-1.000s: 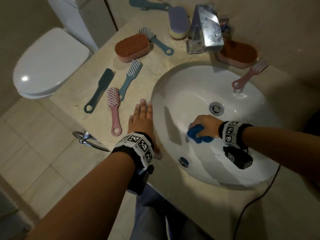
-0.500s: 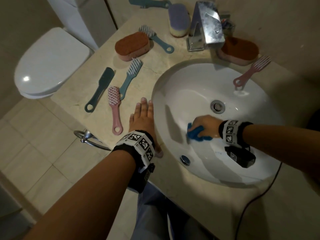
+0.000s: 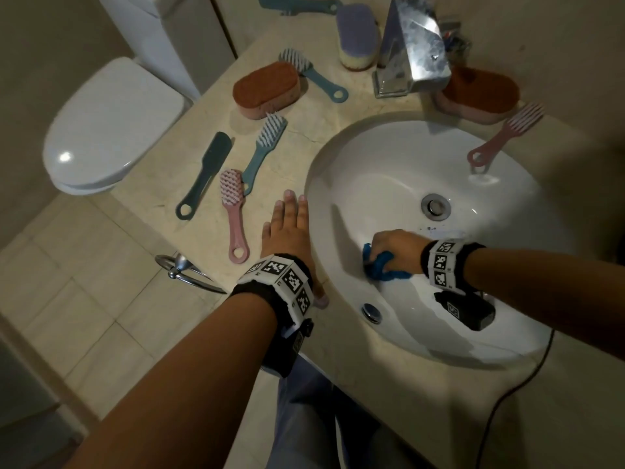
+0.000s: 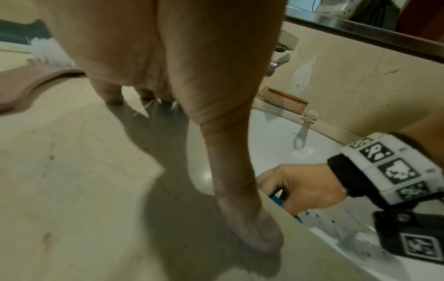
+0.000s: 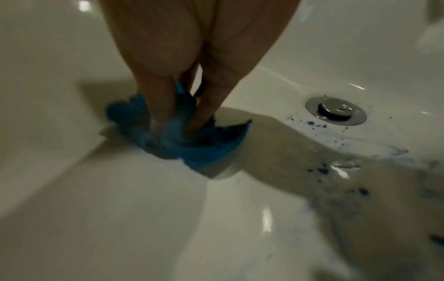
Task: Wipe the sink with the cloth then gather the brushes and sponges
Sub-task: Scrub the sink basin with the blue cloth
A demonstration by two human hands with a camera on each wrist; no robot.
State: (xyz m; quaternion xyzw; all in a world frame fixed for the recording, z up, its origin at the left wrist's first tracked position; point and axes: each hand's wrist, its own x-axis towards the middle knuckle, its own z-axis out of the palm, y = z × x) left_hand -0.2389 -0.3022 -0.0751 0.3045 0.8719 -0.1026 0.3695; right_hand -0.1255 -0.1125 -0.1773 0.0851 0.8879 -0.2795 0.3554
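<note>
Sink (image 3: 389,157) basin holds cloth (image 3: 384,265) bunched under right hand (image 3: 394,247) grip.

Two bare forearms. Each wrist wears a black fabric band (image 3: 270,292) wrapped in white blocks printed with black square marker codes, with a small black camera box (image 3: 465,309) beneath. Blue trousers (image 3: 304,418) show at bottom centre.

Left hand (image 3: 287,231) flat (fingers straight); right hand (image 3: 394,247) clenched.

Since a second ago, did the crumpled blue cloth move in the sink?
Yes. The crumpled blue cloth, gripped by the right hand, slid a little left, away from the round metal drain.
</note>
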